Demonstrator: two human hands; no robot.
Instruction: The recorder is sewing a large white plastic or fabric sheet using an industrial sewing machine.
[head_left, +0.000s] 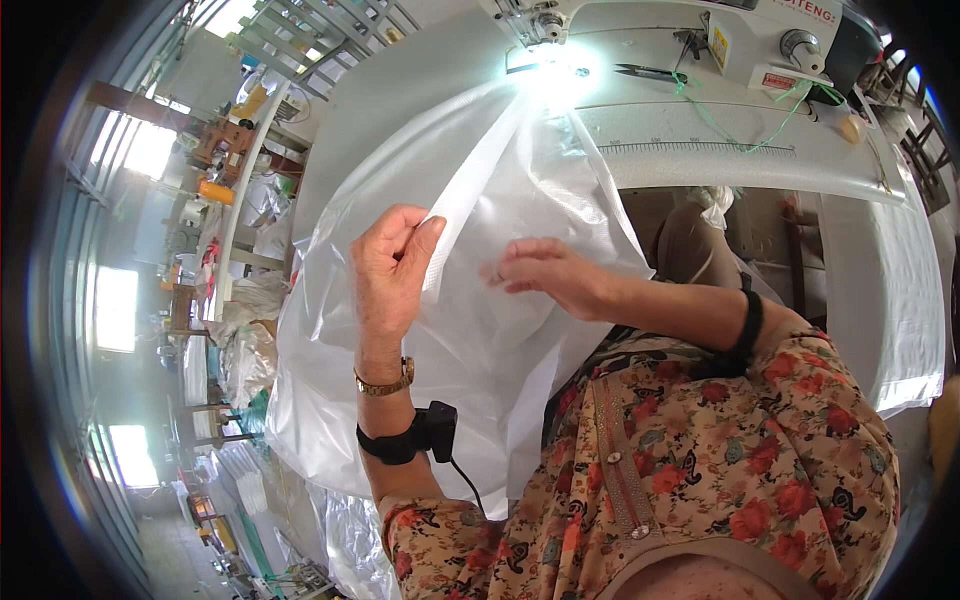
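Observation:
A large white, translucent plastic sheet [400, 290] spreads over the table and across my lap, its far end running up under the lit head of a sewing machine [545, 30]. My left hand [392, 255] is closed, pinching the folded white edge strip [470, 180] of the sheet between thumb and fingers. To the right of that strip, my right hand [548, 275] hovers over the sheet with its fingers loosely stretched out and slightly blurred. Nothing shows in it. The bright lamp glare hides where the sheet meets the needle.
Dark thread snips [648, 72] and green thread [745, 145] lie on the machine bed, beside a printed ruler scale [700, 150]. White sheets [885, 300] hang at the right. Cluttered shelves [235, 200] stand at the left.

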